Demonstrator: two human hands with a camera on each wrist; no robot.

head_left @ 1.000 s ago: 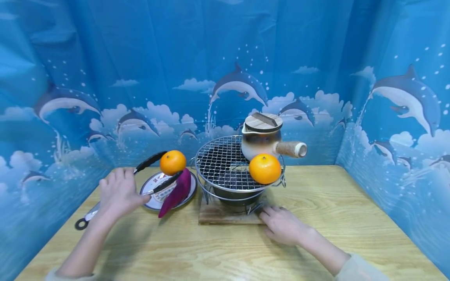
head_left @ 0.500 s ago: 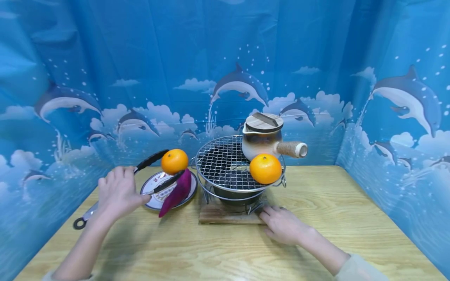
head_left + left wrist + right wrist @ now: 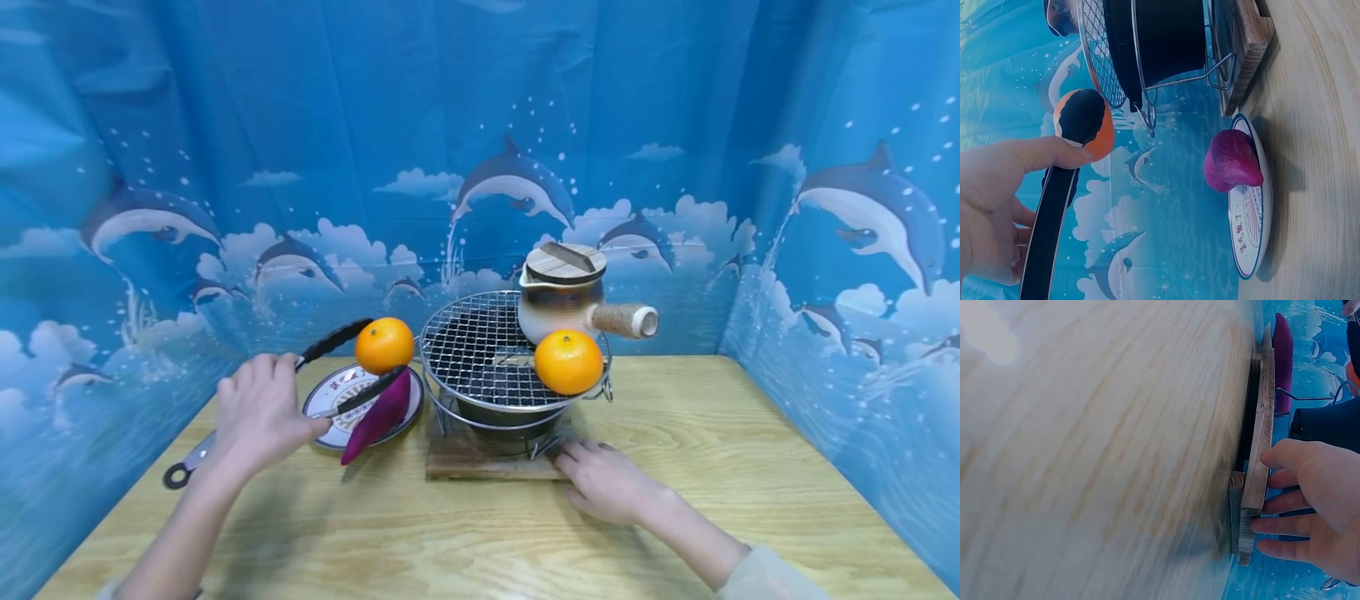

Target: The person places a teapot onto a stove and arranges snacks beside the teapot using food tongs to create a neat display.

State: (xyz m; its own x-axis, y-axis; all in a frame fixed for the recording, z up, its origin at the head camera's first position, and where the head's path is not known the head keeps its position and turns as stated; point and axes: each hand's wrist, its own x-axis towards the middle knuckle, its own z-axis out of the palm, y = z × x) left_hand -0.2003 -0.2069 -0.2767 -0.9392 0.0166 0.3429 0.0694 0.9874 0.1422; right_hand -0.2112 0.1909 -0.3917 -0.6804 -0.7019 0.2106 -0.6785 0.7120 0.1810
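Note:
My left hand (image 3: 262, 412) grips a pair of black-tipped metal tongs (image 3: 1050, 231), thumb on one arm and fingers round the other. Between the tong tips an orange (image 3: 385, 344) is held in the air above a patterned plate (image 3: 318, 404), just left of the grill's rim. A purple sweet potato (image 3: 378, 421) lies on that plate, its pointed end over the edge. With relaxed fingers, my right hand (image 3: 607, 482) touches the right front corner of the wooden board (image 3: 1264, 419) under the grill.
The round wire-mesh grill (image 3: 472, 354) stands on the board over a black bowl. On its right side sit a second orange (image 3: 568, 362) and a clay teapot (image 3: 558, 308) with a wooden lid, its side handle (image 3: 622, 320) jutting right. A dolphin-print curtain (image 3: 337, 167) surrounds the table.
My left hand has shifted slightly to the right with the tongs and orange, bringing the orange closer to the grill. My right hand stays at the board.

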